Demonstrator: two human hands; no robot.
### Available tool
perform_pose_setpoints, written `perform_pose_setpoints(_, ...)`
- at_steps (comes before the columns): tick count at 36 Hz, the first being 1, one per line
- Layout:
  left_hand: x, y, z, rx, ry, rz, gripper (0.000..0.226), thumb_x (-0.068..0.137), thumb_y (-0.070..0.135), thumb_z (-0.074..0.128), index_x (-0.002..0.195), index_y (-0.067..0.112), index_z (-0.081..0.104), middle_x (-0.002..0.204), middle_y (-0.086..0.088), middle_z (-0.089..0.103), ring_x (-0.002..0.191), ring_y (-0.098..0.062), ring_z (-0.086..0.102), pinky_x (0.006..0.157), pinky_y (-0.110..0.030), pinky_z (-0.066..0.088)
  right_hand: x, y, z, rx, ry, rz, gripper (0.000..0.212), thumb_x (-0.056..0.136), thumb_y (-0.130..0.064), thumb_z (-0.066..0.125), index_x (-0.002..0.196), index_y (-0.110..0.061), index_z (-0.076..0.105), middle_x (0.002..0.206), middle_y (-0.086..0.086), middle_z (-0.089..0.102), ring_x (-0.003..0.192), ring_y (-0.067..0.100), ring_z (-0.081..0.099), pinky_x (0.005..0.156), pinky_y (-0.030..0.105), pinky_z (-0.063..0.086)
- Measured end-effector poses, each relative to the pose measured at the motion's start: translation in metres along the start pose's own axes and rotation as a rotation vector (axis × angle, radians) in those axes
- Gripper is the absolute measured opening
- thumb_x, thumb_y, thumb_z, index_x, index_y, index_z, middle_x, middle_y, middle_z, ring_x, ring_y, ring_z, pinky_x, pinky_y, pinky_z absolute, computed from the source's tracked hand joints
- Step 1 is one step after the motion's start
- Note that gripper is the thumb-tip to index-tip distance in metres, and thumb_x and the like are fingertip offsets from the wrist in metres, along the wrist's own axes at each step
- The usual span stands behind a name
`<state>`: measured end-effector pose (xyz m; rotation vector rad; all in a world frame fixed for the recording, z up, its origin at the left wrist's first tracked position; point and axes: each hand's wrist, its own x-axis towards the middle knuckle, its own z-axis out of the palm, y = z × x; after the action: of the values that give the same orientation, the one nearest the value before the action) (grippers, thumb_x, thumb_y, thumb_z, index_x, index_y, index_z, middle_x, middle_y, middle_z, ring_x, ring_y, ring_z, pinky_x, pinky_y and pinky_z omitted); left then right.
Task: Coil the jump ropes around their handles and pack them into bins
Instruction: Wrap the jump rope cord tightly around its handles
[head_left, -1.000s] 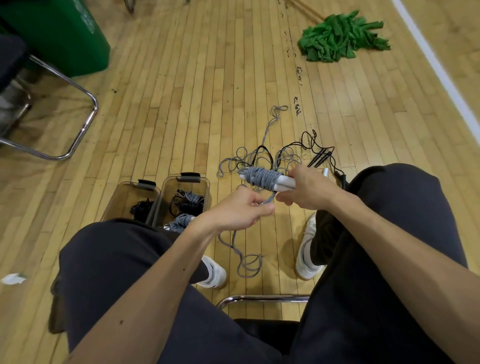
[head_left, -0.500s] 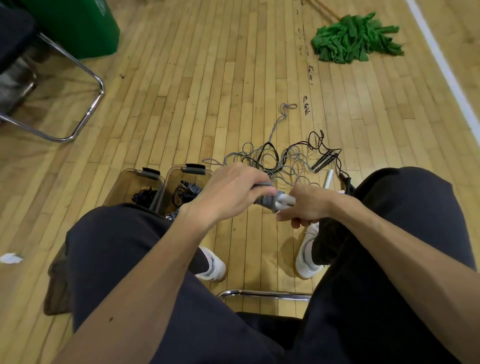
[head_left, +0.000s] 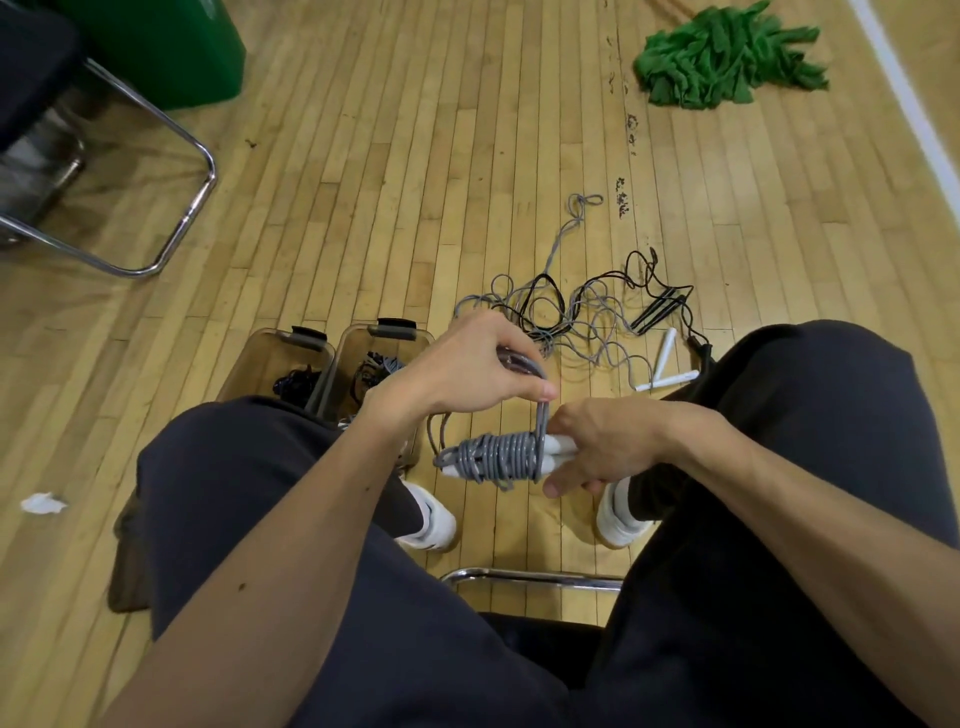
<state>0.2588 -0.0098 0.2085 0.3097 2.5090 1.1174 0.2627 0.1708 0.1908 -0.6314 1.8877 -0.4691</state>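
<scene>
- The right hand (head_left: 608, 447) grips the white handles (head_left: 560, 446) by their bare end, fingers curled round them, and holds them level between the knees.
- The left hand (head_left: 467, 369) is closed on the free grey rope (head_left: 543, 415), pinching it just above the coil (head_left: 498, 457), which already covers most of the handles.
- To wrap well, I would say: hold the strand taut, lay each turn snug beside the last, and do not cross the earlier turns. A slack loop hangs under the coil, so the tail needs feeding slowly.
- The rope's loose length drops to the floor by the left shoe; it could snag there.
- The left bin (head_left: 254, 358) and the right bin (head_left: 349, 358) stand touching, just beside the left knee, and both hold coiled ropes.
- The tangle of ropes (head_left: 571, 312) lies ahead, near the right knee.
- Between the knees there is bare floor for the wrapping hand to circle; the chair rail (head_left: 530, 576) edges it below.
</scene>
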Motion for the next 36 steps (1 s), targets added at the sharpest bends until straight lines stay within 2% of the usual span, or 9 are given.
perform_pose_setpoints(5,0.003,-0.002,-0.003,-0.144,-0.088,-0.033,0.012,0.076,0.018,0.087,0.081,0.011,0.079,0.079,-0.007,0.075,0.083,-0.025,0.071,0.088,-0.048,0.055,-0.007,0.001,0.003,0.027,0.024,-0.091,0.020,0.089,-0.034,0.075,0.085,-0.023,0.059,0.077,0.006,0.068,0.064,0.010,0.061,0.067,0.028,0.050)
perform_pose_setpoints(8,0.005,-0.002,-0.001,-0.221,-0.121,-0.045,0.011,0.077,0.014,0.085,0.084,0.008,0.079,0.083,-0.011,0.076,0.084,-0.024,0.072,0.089,-0.044,0.056,-0.014,0.003,0.004,0.082,0.045,-0.153,0.021,0.089,-0.031,0.075,0.089,-0.014,0.063,0.086,0.016,0.071,0.065,0.013,0.061,0.064,0.026,0.050)
perform_pose_setpoints(10,0.007,-0.001,0.002,-0.252,-0.137,-0.053,0.009,0.079,0.014,0.084,0.085,0.009,0.079,0.080,-0.010,0.075,0.074,-0.016,0.070,0.077,-0.034,0.057,-0.018,0.003,0.004,0.112,0.068,-0.190,0.020,0.089,-0.028,0.074,0.088,-0.012,0.063,0.083,0.018,0.070,0.063,0.013,0.060,0.061,0.024,0.048)
perform_pose_setpoints(13,0.007,-0.002,0.002,-0.323,-0.115,-0.085,0.008,0.084,0.012,0.078,0.086,0.005,0.077,0.063,-0.004,0.065,0.051,-0.004,0.053,0.051,-0.020,0.038,-0.024,0.003,0.002,0.194,0.160,-0.231,0.019,0.088,-0.024,0.075,0.080,-0.019,0.060,0.066,0.004,0.064,0.057,0.010,0.057,0.057,0.025,0.044)
perform_pose_setpoints(16,0.009,-0.005,0.000,-0.428,-0.084,-0.132,0.005,0.088,0.009,0.072,0.090,0.005,0.074,0.061,0.002,0.065,0.051,-0.004,0.054,0.048,-0.017,0.039,-0.027,0.004,-0.003,0.308,0.271,-0.262,0.024,0.086,-0.019,0.077,0.075,-0.019,0.056,0.057,-0.007,0.058,0.051,0.007,0.054,0.053,0.024,0.042)
perform_pose_setpoints(21,0.009,0.002,0.004,-0.476,-0.070,-0.186,0.005,0.088,0.004,0.065,0.086,0.008,0.068,0.064,0.003,0.065,0.057,-0.005,0.059,0.051,-0.011,0.043,-0.032,0.005,-0.008,0.436,0.332,-0.317,0.017,0.087,-0.010,0.074,0.079,-0.005,0.060,0.060,0.001,0.060,0.053,0.016,0.054,0.054,0.030,0.043)
perform_pose_setpoints(25,-0.001,-0.008,0.011,-0.323,-0.040,-0.270,0.037,0.097,-0.006,0.054,0.071,0.020,0.047,0.065,0.006,0.046,0.057,-0.007,0.047,0.050,-0.013,0.039,-0.034,0.007,-0.011,0.529,0.369,-0.302,0.016,0.090,-0.015,0.074,0.087,-0.003,0.066,0.065,0.003,0.064,0.060,0.017,0.059,0.060,0.033,0.048)
perform_pose_setpoints(30,0.008,-0.005,0.018,-0.372,-0.090,-0.355,0.030,0.102,0.000,0.039,0.077,0.015,0.047,0.045,0.013,0.047,0.041,0.001,0.036,0.046,-0.018,0.028,-0.031,0.009,-0.013,0.634,0.407,-0.217,0.019,0.090,-0.017,0.075,0.078,-0.009,0.063,0.063,0.001,0.064,0.056,0.012,0.055,0.056,0.022,0.046)
perform_pose_setpoints(36,0.005,-0.001,0.019,-0.391,-0.096,-0.291,0.021,0.103,0.012,0.040,0.092,0.015,0.057,0.059,0.001,0.046,0.047,-0.009,0.030,0.044,-0.022,0.024,-0.025,0.009,-0.015,0.724,0.472,-0.144,0.016,0.091,-0.012,0.074,0.079,-0.011,0.063,0.064,0.003,0.063,0.053,0.011,0.052,0.051,0.020,0.044)
